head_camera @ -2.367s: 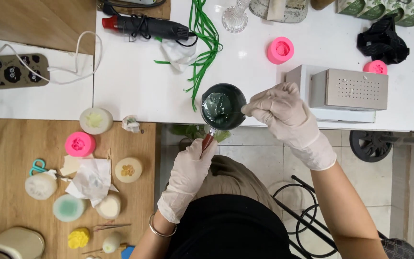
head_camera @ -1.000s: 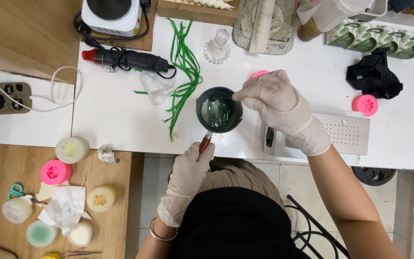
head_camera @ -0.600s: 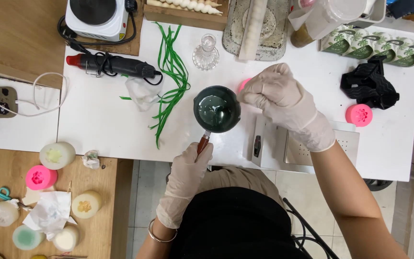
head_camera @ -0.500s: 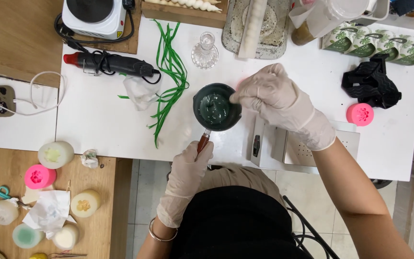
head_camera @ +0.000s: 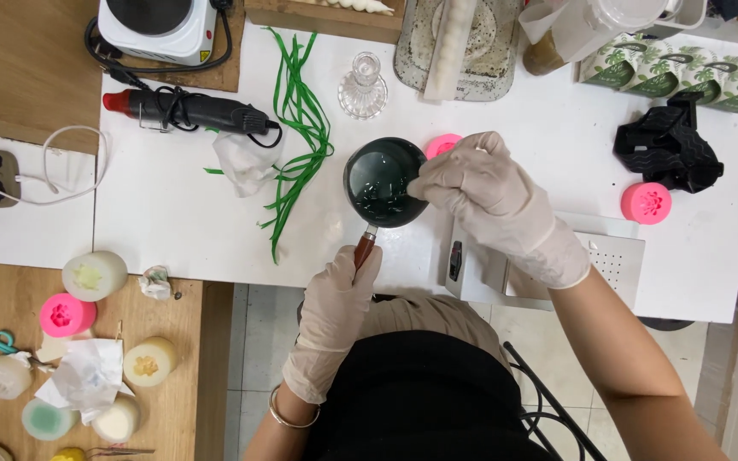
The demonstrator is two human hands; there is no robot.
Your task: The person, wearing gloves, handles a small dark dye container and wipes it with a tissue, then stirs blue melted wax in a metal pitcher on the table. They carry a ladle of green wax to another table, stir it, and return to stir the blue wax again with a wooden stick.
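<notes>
Right hand point(head_camera: 493, 192) shifted over pot point(head_camera: 383, 182), pink mould point(head_camera: 444, 145) behind, green strips point(head_camera: 299, 128) left

bare tabletop point(head_camera: 181, 213) left of pot point(head_camera: 382, 181); green strips point(head_camera: 296, 128) border it

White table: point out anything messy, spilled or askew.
Nothing looks spilled. Green strips lie scattered loose beside a crumpled tissue, and the heat gun lies on its side with its cord bunched. The small pot sits level.

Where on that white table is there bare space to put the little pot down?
Bare white table lies left of the green strips, below the heat gun. Another patch sits between the glass holder and black cloth. Around the pot it is crowded.
</notes>
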